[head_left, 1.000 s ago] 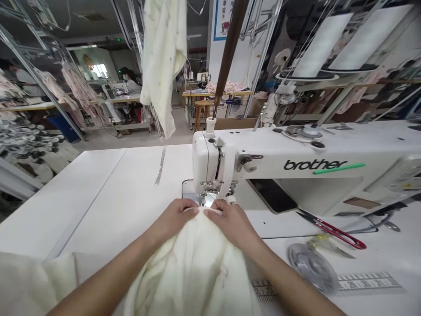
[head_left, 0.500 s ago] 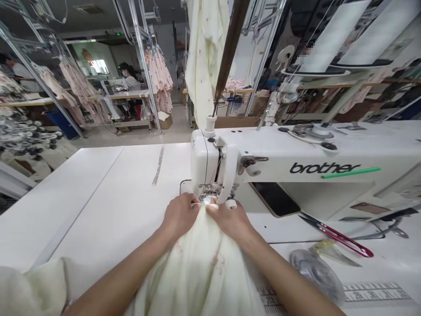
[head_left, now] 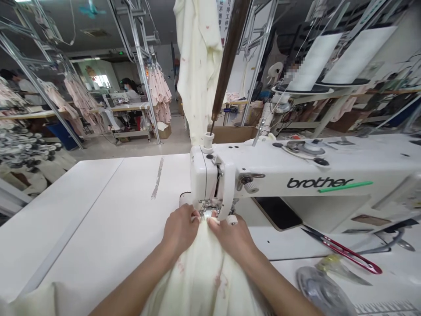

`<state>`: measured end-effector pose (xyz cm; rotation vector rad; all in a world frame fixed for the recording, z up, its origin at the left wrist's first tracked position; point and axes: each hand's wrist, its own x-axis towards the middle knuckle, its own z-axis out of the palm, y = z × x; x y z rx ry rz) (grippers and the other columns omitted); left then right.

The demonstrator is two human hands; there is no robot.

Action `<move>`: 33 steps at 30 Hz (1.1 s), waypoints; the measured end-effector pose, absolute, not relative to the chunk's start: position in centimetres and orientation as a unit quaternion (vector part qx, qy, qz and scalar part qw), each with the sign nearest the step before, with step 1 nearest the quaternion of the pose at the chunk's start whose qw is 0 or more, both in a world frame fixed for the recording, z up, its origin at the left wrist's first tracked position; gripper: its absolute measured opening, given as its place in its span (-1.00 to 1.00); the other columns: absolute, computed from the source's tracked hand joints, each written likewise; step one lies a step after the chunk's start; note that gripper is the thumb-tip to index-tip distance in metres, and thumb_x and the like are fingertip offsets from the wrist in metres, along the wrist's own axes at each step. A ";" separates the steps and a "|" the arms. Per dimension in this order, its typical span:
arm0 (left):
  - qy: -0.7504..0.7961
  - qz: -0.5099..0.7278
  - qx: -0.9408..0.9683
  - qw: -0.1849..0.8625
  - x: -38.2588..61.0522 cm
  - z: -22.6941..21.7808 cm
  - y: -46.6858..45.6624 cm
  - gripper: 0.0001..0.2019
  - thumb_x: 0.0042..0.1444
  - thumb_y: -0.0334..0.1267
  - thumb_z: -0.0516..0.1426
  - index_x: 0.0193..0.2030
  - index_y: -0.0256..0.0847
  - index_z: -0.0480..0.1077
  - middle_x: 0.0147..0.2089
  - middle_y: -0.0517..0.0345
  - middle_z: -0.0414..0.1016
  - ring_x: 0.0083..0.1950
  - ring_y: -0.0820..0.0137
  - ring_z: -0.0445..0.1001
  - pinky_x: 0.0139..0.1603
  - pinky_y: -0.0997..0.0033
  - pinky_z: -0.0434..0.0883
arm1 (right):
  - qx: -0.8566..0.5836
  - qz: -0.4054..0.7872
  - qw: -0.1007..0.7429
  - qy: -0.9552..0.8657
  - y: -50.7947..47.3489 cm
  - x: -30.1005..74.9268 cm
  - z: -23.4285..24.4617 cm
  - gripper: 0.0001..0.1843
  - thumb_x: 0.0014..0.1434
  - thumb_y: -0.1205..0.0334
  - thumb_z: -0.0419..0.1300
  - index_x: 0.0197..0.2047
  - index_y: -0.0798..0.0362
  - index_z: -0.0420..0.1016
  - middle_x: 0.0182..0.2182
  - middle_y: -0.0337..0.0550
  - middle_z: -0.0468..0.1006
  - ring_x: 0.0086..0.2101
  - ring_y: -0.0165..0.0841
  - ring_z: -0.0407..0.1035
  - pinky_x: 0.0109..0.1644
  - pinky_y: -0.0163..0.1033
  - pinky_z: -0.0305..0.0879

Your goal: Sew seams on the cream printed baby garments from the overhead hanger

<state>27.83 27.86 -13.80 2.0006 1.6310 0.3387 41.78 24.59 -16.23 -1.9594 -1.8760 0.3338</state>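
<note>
Fabric (head_left: 204,281) pinched by left hand (head_left: 180,230), right hand (head_left: 232,239)

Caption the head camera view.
Left hand and right hand hold cream fabric at the presser foot of a Brother sewing machine.

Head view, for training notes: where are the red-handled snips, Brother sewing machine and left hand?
Red-handled snips (head_left: 348,253), head view, red handle.
Brother sewing machine (head_left: 319,183), head view, logo on the arm.
Left hand (head_left: 180,230), head view, back of hand.
</note>
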 end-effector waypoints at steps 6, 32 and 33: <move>0.605 0.127 0.746 0.248 27.9 -14.1 28.2 -0.90 0.04 -0.43 -0.02 -0.40 -0.22 0.29 -0.29 0.11 0.45 -0.27 0.25 0.40 -0.37 0.41 0.14 | -0.701 0.111 0.185 -0.680 24.6 41.7 -16.3 -0.80 0.13 0.50 0.03 -0.44 0.10 0.40 -0.44 -0.14 0.43 -0.40 -0.25 0.30 -0.39 -0.26 0.00; 0.598 0.128 0.761 0.214 28.2 -14.0 28.5 -0.88 0.14 -0.35 -0.03 -0.25 -0.23 0.30 -0.19 0.05 0.42 -0.18 0.24 0.41 -0.31 0.40 0.21 | -0.703 0.104 0.261 -0.653 25.4 41.2 -17.2 -0.85 0.18 0.43 0.13 -0.42 0.15 0.45 -0.45 -0.09 0.47 -0.39 -0.20 0.36 -0.38 -0.26 0.08; 0.591 0.132 0.765 0.219 28.0 -14.0 28.4 -0.87 0.15 -0.35 -0.05 -0.24 -0.23 0.30 -0.17 0.04 0.42 -0.15 0.24 0.41 -0.27 0.40 0.23 | -0.699 0.108 0.266 -0.655 25.2 41.4 -17.2 -0.84 0.18 0.43 0.12 -0.42 0.15 0.45 -0.45 -0.09 0.47 -0.40 -0.21 0.36 -0.38 -0.26 0.09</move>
